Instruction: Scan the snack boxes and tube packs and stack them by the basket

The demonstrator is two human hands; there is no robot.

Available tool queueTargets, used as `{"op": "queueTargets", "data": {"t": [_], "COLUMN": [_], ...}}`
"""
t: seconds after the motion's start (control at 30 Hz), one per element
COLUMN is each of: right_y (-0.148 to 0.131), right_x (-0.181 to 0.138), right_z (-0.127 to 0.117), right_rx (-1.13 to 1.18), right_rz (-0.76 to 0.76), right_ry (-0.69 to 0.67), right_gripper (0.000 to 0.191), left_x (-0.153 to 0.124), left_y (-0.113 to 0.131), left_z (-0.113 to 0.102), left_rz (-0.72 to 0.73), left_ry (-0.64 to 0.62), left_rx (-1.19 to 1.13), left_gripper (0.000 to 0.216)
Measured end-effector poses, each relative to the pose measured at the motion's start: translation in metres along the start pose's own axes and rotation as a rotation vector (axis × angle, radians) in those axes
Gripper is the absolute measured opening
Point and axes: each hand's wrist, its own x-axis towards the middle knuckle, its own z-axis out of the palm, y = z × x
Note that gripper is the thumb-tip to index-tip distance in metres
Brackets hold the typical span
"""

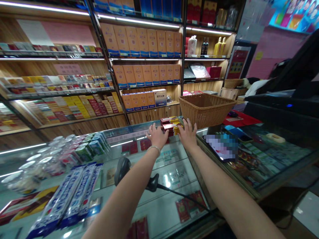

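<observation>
A small stack of red-and-yellow packets [170, 126] lies at the far end of the glass counter, between my two hands. My left hand [158, 135] is on the stack's left side, fingers spread and thumb close against the packets. On the right side, my right hand [188, 134] rests with its fingers apart and touching the stack's edge. Neither hand is wrapped round the packets. Under my left forearm lies a black handheld scanner [122, 169], partly hidden, and its cable runs off to the right.
A wicker basket [206, 108] stands just beyond my right hand. Long blue-and-white packages [72, 192] and lidded jars [52, 164] occupy the counter's left. A phone [219, 147] with a blurred screen lies right of my forearm. Shelves of orange boxes [143, 41] line the back.
</observation>
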Motion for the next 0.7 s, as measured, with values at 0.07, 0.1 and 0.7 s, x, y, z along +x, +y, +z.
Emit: {"op": "queueTargets", "data": {"t": [0.07, 0.1, 0.7], "right_y": [0.0, -0.0001, -0.0002], "right_x": [0.0001, 0.0002, 0.0007], "right_z": [-0.0011, -0.0015, -0.0039], "right_rx": [-0.003, -0.005, -0.033], "right_rz": [0.003, 0.004, 0.021], "right_ry": [-0.012, -0.019, -0.086], "right_gripper": [0.048, 0.049, 0.058], "left_x": [-0.0007, -0.0007, 0.0084], "left_y": [0.0007, 0.0009, -0.0033], "left_z": [-0.0001, -0.0001, 0.0012], "left_rz": [0.0, 0.0, 0.004], "left_ry": [0.005, 0.008, -0.02], "left_rx": [-0.011, -0.015, -0.045], "left_gripper": [0.041, 0.039, 0.037]}}
